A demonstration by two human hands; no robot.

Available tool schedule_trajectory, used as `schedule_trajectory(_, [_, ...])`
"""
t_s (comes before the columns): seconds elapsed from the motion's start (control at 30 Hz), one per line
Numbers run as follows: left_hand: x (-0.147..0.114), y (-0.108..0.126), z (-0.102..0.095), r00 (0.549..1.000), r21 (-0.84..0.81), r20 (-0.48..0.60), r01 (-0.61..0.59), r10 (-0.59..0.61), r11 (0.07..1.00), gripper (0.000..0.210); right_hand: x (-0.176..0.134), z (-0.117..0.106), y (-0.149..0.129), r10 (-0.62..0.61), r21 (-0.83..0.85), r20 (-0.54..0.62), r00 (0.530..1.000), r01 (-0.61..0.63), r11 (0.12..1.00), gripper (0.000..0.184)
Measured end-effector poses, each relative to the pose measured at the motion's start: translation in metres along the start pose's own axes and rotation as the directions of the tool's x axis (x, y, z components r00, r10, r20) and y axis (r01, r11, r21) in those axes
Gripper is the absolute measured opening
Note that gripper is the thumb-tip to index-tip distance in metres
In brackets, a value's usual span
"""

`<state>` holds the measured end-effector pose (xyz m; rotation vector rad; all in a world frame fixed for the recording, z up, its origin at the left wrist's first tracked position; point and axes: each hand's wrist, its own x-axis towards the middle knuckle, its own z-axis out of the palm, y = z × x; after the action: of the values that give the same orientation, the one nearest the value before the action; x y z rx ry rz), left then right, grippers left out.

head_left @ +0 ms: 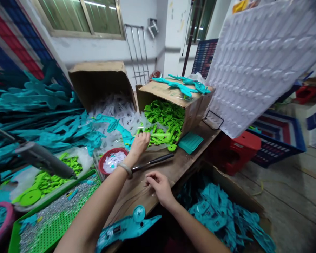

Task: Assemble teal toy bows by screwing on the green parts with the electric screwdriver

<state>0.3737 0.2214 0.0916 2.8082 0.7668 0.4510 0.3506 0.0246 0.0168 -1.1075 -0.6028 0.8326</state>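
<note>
My left hand, wearing a grey band on the wrist, is closed on a slim green plastic piece that sticks out to its right, blurred. Beside this hand a curved teal plastic part reaches left over the white pieces. My right hand hovers low over the wooden table, thumb and fingers pinched together; whatever they hold, if anything, is too small to make out. Between the hands lies a black-handled rod. A teal shell with a round cup rests at the near table edge.
Cardboard boxes hold green pieces and white pieces. Left are a red basket, a green tray of screws, a hanging grey power screwdriver and piled teal parts. A box of teal parts stands below right.
</note>
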Motion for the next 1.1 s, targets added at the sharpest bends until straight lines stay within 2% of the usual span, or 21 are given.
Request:
schedule_trajectory(0.13, [0.012,-0.004,-0.041,0.967,-0.288,-0.095,0.2,-0.236,0.937,0.032,0.015,0.005,0.001,-0.005,-0.037,-0.002,1.0,0.005,0.999,0.022])
schedule_trajectory(0.2, [-0.004,-0.001,-0.062,0.95,-0.447,-0.077,0.237,-0.302,0.862,0.036,0.023,0.007,-0.002,-0.017,-0.036,-0.017,1.0,0.016,0.999,0.025])
schedule_trajectory(0.27, [-0.044,0.006,-0.075,0.945,-0.575,-0.025,0.253,-0.325,0.778,0.043,0.025,0.007,-0.011,-0.037,-0.025,-0.041,0.998,0.036,0.999,0.025])
schedule_trajectory(0.33, [-0.105,0.015,-0.08,0.936,-0.664,0.059,0.297,-0.348,0.686,0.042,0.021,0.007,-0.026,-0.047,-0.011,-0.045,0.998,0.047,0.999,0.022])
schedule_trajectory(0.37, [-0.138,0.02,-0.08,0.929,-0.719,0.134,0.33,-0.345,0.611,0.041,0.016,0.008,-0.035,-0.043,-0.019,-0.019,0.999,0.042,0.999,0.021])
schedule_trajectory(0.4, [-0.172,0.024,-0.08,0.897,-0.809,0.281,0.413,-0.341,0.418,0.041,0.011,0.009,-0.045,-0.039,-0.055,0.044,0.998,0.041,0.998,0.018])
schedule_trajectory(0.43, [-0.203,0.029,-0.08,0.854,-0.826,0.399,0.493,-0.333,0.275,0.041,0.005,0.011,-0.056,-0.033,-0.113,0.136,0.99,0.048,0.992,0.016])
schedule_trajectory(0.47, [-0.231,0.032,-0.081,0.82,-0.818,0.484,0.548,-0.306,0.174,0.041,0.0,0.014,-0.066,-0.034,-0.209,0.274,0.961,0.095,0.973,0.013])
schedule_trajectory(0.5, [-0.255,0.034,-0.083,0.79,-0.801,0.549,0.591,-0.272,0.098,0.041,-0.003,0.019,-0.076,-0.028,-0.304,0.433,0.901,0.175,0.936,0.009])
schedule_trajectory(0.53, [-0.273,0.035,-0.086,0.772,-0.781,0.589,0.62,-0.238,0.079,0.04,-0.005,0.025,-0.084,-0.015,-0.363,0.575,0.818,0.271,0.891,0.007])
schedule_trajectory(0.57, [-0.288,0.033,-0.089,0.761,-0.762,0.615,0.641,-0.204,0.092,0.039,-0.005,0.032,-0.092,0.014,-0.384,0.708,0.706,0.368,0.847,0.005])
schedule_trajectory(0.63, [-0.308,0.027,-0.095,0.738,-0.721,0.658,0.675,-0.151,0.159,0.037,-0.004,0.049,-0.102,0.108,-0.355,0.888,0.447,0.516,0.78,0.009])
schedule_trajectory(0.7, [-0.321,0.02,-0.099,0.71,-0.677,0.693,0.7,-0.122,0.227,0.036,-0.003,0.069,-0.107,0.229,-0.295,0.956,0.185,0.627,0.721,0.012])
schedule_trajectory(0.73, [-0.326,0.017,-0.1,0.704,-0.666,0.703,0.703,-0.105,0.25,0.036,-0.005,0.08,-0.109,0.282,-0.261,0.956,0.081,0.672,0.693,0.013])
schedule_trajectory(0.77, [-0.33,0.015,-0.1,0.706,-0.668,0.703,0.696,-0.082,0.262,0.037,-0.007,0.09,-0.111,0.329,-0.231,0.944,0.0,0.714,0.661,0.013])
schedule_trajectory(0.83, [-0.338,0.012,-0.099,0.723,-0.691,0.69,0.67,-0.029,0.27,0.039,-0.013,0.111,-0.112,0.406,-0.177,0.907,-0.11,0.775,0.607,0.011])
schedule_trajectory(0.9, [-0.344,0.01,-0.098,0.732,-0.705,0.682,0.654,0.008,0.276,0.037,-0.02,0.13,-0.113,0.482,-0.145,0.859,-0.173,0.82,0.553,0.011])
schedule_trajectory(1.0, [-0.349,0.006,-0.098,0.722,-0.698,0.691,0.658,0.027,0.283,0.035,-0.025,0.15,-0.111,0.575,-0.12,0.787,-0.224,0.859,0.498,0.013])
schedule_trajectory(1.1, [-0.352,0.003,-0.097,0.728,-0.705,0.685,0.657,0.014,0.267,0.038,-0.026,0.16,-0.107,0.609,-0.118,0.751,-0.255,0.856,0.504,0.016])
